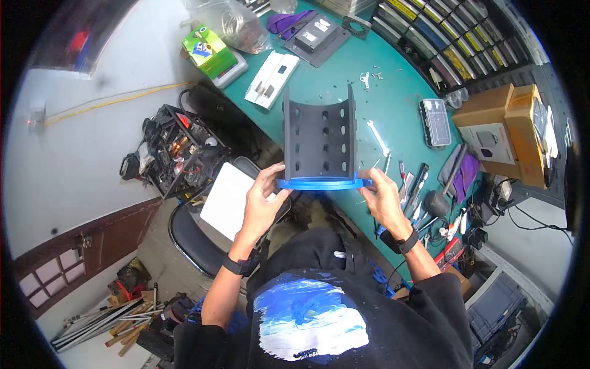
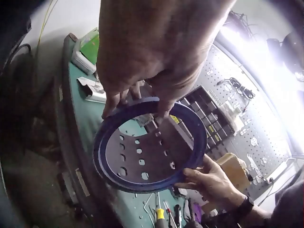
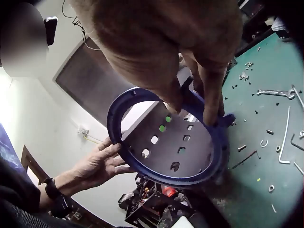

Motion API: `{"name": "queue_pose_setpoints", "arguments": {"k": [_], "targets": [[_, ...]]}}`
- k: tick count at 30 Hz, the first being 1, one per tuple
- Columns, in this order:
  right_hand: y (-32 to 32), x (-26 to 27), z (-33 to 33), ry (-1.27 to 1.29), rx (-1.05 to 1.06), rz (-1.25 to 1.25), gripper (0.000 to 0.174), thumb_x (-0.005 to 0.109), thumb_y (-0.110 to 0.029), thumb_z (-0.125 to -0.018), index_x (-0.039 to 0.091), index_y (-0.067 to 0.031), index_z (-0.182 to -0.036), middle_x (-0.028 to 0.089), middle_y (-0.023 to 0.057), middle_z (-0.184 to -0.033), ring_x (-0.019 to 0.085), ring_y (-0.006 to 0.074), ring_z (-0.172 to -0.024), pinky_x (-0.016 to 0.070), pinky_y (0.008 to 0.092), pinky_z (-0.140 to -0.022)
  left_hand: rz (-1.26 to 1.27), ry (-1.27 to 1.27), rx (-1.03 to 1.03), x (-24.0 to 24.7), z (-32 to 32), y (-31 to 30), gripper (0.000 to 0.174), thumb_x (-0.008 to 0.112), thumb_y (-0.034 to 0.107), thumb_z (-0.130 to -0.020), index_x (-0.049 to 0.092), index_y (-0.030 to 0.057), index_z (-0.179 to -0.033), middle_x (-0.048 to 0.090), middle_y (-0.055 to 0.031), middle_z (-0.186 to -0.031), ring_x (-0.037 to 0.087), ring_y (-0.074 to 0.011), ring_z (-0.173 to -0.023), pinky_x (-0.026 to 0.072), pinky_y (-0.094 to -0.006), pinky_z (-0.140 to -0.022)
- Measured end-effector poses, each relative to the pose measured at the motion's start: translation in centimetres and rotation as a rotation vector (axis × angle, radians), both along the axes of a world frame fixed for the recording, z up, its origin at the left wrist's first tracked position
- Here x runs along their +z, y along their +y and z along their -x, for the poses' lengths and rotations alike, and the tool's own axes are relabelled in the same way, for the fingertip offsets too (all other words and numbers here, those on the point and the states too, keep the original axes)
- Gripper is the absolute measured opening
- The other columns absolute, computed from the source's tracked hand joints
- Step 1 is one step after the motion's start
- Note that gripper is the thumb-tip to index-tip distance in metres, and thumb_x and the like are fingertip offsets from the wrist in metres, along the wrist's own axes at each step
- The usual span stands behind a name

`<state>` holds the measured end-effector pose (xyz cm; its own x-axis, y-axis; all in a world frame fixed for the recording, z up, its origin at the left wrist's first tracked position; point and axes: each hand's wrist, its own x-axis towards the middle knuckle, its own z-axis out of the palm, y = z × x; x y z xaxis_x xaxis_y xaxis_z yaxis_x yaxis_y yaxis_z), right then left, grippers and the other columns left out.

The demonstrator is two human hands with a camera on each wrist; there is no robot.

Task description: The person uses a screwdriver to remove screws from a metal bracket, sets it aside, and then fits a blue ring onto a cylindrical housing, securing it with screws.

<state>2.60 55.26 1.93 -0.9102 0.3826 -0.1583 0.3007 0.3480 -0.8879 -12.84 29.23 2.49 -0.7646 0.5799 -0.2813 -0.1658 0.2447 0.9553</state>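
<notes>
A blue ring is held level over the table's near edge, one hand at each side. From it rises a dark grey curved panel with rows of slots, its two side edges pointing away from the body. My left hand pinches the ring's left side between thumb and fingers. On the opposite side my right hand grips the rim near a small blue tab. Seen through the ring in the left wrist view, the slotted panel's inner face shows. The right wrist view shows the ring from underneath.
On the green table lie a wrench, a mallet, small screws and a clear-lidded case. Cardboard boxes and drawer racks line the right. A black chair with a white board stands at left.
</notes>
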Motion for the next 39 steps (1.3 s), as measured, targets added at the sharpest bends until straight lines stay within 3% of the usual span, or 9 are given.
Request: {"name": "queue_pose_setpoints", "arguments": {"k": [7,13,16,19,23,25,30,35,39], "targets": [[1.5,-1.8,0.2,-0.011,-0.016,-0.066,0.024,0.072,0.000,-0.087,0.062,-0.0030,-0.108,0.067,0.0195,-0.104,0.068,0.0394,-0.097,0.0548,0.0450,-0.084,0.007,0.061,0.042,-1.1,0.7,3.3,0.032,0.067,-0.009,-0.094,0.052,0.0026,-0.120,0.053,-0.0214,-0.150,0.058,-0.0252,-0.134,0.0482,-0.0381,-0.114],[1.3,-1.8,-0.4,-0.080,-0.088,0.132,0.031,0.078,-0.008,-0.087,0.061,-0.0028,-0.113,0.067,0.0210,-0.110,0.069,0.0373,-0.102,0.0549,0.0458,-0.086,0.200,0.327,-0.029,-1.3,1.7,3.8,0.024,0.069,-0.006,-0.094,0.056,-0.0004,-0.113,0.063,-0.0181,-0.138,0.064,-0.0204,-0.120,0.0534,-0.0367,-0.102],[1.4,-2.2,-2.1,-0.036,-0.174,-0.253,0.054,0.082,-0.015,-0.085,0.053,-0.0019,-0.128,0.061,0.0253,-0.122,0.066,0.0412,-0.109,0.0550,0.0491,-0.088,0.275,0.366,-0.064,-1.1,2.0,3.7,0.024,0.069,-0.007,-0.092,0.056,-0.0013,-0.111,0.065,-0.0165,-0.134,0.066,-0.0195,-0.117,0.0541,-0.0364,-0.102],[0.9,-4.7,-5.2,-0.342,-0.179,-0.473,0.056,0.083,-0.026,-0.084,0.051,0.0023,-0.120,0.060,0.0255,-0.111,0.064,0.0462,-0.103,0.0554,0.0519,-0.087,0.123,0.353,-0.017,-2.4,2.2,3.4,0.025,0.068,-0.007,-0.092,0.056,-0.0012,-0.113,0.066,-0.0158,-0.132,0.066,-0.0200,-0.120,0.0538,-0.0365,-0.103],[0.0,-8.5,-7.0,-0.494,-0.162,-0.567,0.062,0.083,-0.029,-0.083,0.046,0.0027,-0.121,0.060,0.0287,-0.112,0.064,0.0491,-0.103,0.0554,0.0544,-0.086,0.068,0.319,0.034,-2.9,2.6,3.3,0.027,0.067,-0.009,-0.092,0.056,0.0004,-0.115,0.066,-0.0182,-0.132,0.066,-0.0234,-0.122,0.0536,-0.0378,-0.105],[0.0,-9.6,-7.5,-0.553,-0.206,-0.472,0.068,0.082,-0.030,-0.083,0.040,0.0036,-0.125,0.061,0.0324,-0.112,0.063,0.0519,-0.106,0.0530,0.0574,-0.085,0.055,0.344,0.039,-3.4,2.9,2.9,0.027,0.068,-0.007,-0.092,0.057,0.0002,-0.115,0.067,-0.0183,-0.132,0.067,-0.0240,-0.121,0.0535,-0.0380,-0.106],[0.1,-9.7,-7.8,-0.459,-0.279,-0.522,0.053,0.075,-0.021,-0.087,0.040,0.0012,-0.120,0.069,0.0315,-0.098,0.067,0.0534,-0.090,0.0532,0.0593,-0.078,0.018,0.426,-0.011,-4.7,3.2,2.8,0.025,0.070,-0.002,-0.092,0.062,-0.0022,-0.115,0.069,-0.0168,-0.131,0.070,-0.0251,-0.116,0.0548,-0.0365,-0.101],[1.5,-1.7,-9.4,-0.273,-0.382,-0.681,0.030,0.070,-0.009,-0.092,0.054,0.0004,-0.116,0.072,0.0243,-0.100,0.072,0.0425,-0.091,0.0571,0.0480,-0.080,-0.022,0.589,-0.023,-3.6,2.8,2.3,0.032,0.070,-0.004,-0.088,0.066,-0.0013,-0.119,0.070,-0.0186,-0.128,0.070,-0.0367,-0.113,0.0551,-0.0390,-0.099],[4.6,9.2,-8.4,-0.025,-0.284,-0.661,0.022,0.071,0.001,-0.091,0.066,0.0002,-0.113,0.074,0.0146,-0.100,0.074,0.0216,-0.093,0.0574,0.0332,-0.083,-0.051,0.631,-0.042,-3.6,2.2,2.4,0.034,0.070,-0.001,-0.090,0.067,-0.0005,-0.124,0.069,-0.0204,-0.128,0.069,-0.0403,-0.113,0.0570,-0.0427,-0.097]]}}
